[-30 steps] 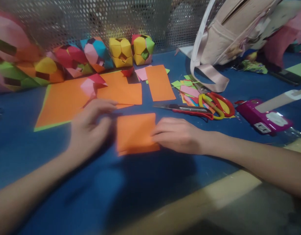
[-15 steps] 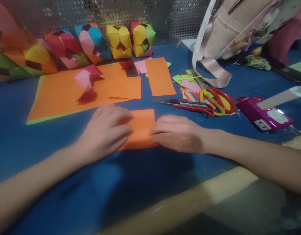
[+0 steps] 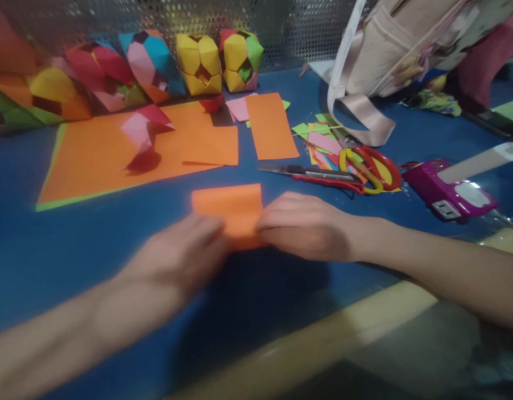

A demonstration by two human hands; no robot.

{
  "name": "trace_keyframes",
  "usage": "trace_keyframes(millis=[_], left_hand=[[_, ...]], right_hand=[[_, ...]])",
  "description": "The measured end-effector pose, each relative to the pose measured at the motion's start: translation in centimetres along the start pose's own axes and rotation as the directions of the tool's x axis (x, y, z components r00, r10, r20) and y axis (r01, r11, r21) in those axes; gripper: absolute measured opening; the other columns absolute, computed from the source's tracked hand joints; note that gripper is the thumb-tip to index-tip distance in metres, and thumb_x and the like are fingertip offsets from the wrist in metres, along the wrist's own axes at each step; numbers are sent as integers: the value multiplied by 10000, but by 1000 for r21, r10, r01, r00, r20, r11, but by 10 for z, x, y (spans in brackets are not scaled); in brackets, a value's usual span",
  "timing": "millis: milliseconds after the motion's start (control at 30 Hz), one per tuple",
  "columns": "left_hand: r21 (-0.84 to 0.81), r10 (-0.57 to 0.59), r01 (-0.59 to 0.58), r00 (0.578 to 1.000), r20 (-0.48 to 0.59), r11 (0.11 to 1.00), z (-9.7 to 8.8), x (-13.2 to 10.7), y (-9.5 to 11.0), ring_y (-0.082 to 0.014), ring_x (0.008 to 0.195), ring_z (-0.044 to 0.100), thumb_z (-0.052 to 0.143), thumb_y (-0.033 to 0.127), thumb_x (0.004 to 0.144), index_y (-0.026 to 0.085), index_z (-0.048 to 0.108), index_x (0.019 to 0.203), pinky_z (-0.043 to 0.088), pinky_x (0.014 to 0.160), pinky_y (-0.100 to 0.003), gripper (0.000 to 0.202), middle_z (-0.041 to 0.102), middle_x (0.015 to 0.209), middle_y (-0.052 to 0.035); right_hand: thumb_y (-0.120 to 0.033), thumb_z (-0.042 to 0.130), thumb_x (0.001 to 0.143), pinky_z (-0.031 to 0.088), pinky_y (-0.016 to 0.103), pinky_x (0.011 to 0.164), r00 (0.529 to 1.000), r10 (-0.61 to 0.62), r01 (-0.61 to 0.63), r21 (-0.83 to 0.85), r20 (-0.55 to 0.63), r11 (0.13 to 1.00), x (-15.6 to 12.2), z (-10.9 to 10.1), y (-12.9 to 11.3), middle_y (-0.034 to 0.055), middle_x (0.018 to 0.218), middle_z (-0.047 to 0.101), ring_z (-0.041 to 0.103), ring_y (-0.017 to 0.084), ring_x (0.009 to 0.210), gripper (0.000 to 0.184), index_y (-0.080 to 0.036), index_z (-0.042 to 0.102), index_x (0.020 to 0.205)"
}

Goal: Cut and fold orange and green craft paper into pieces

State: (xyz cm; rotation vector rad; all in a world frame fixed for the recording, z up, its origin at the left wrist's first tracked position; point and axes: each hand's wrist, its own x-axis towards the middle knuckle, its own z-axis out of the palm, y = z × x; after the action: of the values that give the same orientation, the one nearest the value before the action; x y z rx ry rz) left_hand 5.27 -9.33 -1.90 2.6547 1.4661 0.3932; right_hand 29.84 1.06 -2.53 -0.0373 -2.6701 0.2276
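A small piece of orange paper [image 3: 235,201], curved over into a fold toward me, lies on the blue table in front of me. My right hand [image 3: 302,226] is closed on its right edge, fingertips pinching the paper. At the lower left corner of the piece is my left hand [image 3: 189,250], its fingers bent and touching or very near the folded edge. Motion blur smears those fingers, so their grip is unclear. Just beyond the piece lie a box cutter [image 3: 310,171] and red-and-yellow scissors [image 3: 370,169].
Large orange sheets [image 3: 93,150] lie at the left, a folded pink-and-red paper unit [image 3: 142,133] on top. An orange rectangle [image 3: 273,125] and paper scraps [image 3: 323,141] are farther back. Folded paper balls [image 3: 198,64] line the perforated panel. A purple device [image 3: 448,189] and a bag [image 3: 385,50] stand right.
My left hand has moved down toward me from the paper's left side to its near left corner, uncovering the upper left part. My right hand holds nearly the same place.
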Motion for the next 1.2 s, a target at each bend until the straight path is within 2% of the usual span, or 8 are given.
trace_keyframes(millis=[100, 200, 300, 400, 533, 700, 933, 1200], left_hand=[[199, 138, -138, 990, 14, 970, 1, -4, 14, -234, 842, 586, 447, 247, 999, 149, 647, 933, 487, 678, -348, 233, 636, 959, -99], [262, 200, -184, 979, -35, 947, -2, -2, 31, -272, 820, 595, 454, 290, 995, 109, 656, 877, 518, 653, -382, 296, 631, 888, -130], [267, 175, -153, 983, -60, 951, -6, -1, 44, -281, 760, 600, 371, 328, 1011, 75, 671, 866, 536, 601, -390, 418, 630, 827, -154], [274, 122, -102, 991, -57, 956, -5, -3, 51, -299, 742, 611, 318, 370, 1014, 29, 687, 930, 546, 579, -406, 509, 643, 834, -192], [270, 106, -84, 992, -69, 959, -1, -5, 53, -302, 736, 621, 322, 388, 1007, 12, 697, 961, 558, 583, -412, 533, 657, 847, -213], [291, 116, -90, 991, -71, 953, -1, -4, 52, -279, 707, 628, 298, 398, 1011, 52, 708, 918, 574, 565, -390, 544, 662, 816, -188], [305, 128, -101, 989, -70, 947, -1, -3, 52, -288, 680, 640, 310, 375, 1005, 38, 701, 900, 583, 537, -403, 527, 663, 804, -204], [333, 139, -110, 988, -64, 936, -1, -4, 51, -301, 722, 655, 298, 367, 1007, 36, 708, 912, 597, 569, -412, 536, 673, 835, -214]], right_hand=[[-131, 446, 1001, 458, 299, 779, 1000, -14, 14, -27, -3, 1000, 0, -1, 0, 55, 950, 736, 629, 164, 881, 276, -160, 696, 887], [-142, 430, 1007, 463, 307, 777, 999, -22, 23, -39, 25, 999, 0, -1, 1, 54, 964, 738, 630, 168, 885, 288, -162, 698, 902], [-142, 429, 1006, 466, 315, 769, 999, -24, 26, -44, 39, 999, 0, -2, 1, 62, 983, 740, 630, 175, 893, 284, -153, 701, 923], [-144, 418, 1008, 468, 322, 774, 998, -16, 19, -39, 65, 999, -1, -3, 2, 71, 1015, 740, 628, 180, 912, 292, -149, 704, 951], [-154, 402, 1015, 465, 326, 789, 995, -13, 15, -22, 97, 1000, -2, -3, 3, 81, 1046, 735, 621, 180, 929, 307, -148, 708, 991], [-157, 434, 1003, 442, 323, 803, 993, -12, 13, -12, 114, 1000, -2, -4, 4, 72, 1074, 735, 616, 187, 938, 281, -151, 714, 980], [-92, 459, 953, 447, 355, 845, 983, -15, 5, 54, 186, 999, -3, -12, 6, 97, 1151, 722, 629, 211, 1020, 272, -143, 718, 1020], [-99, 444, 961, 457, 373, 888, 982, -2, -11, 64, 187, 998, -4, -11, 6, 102, 1158, 721, 627, 208, 1066, 285, -147, 718, 1027]])
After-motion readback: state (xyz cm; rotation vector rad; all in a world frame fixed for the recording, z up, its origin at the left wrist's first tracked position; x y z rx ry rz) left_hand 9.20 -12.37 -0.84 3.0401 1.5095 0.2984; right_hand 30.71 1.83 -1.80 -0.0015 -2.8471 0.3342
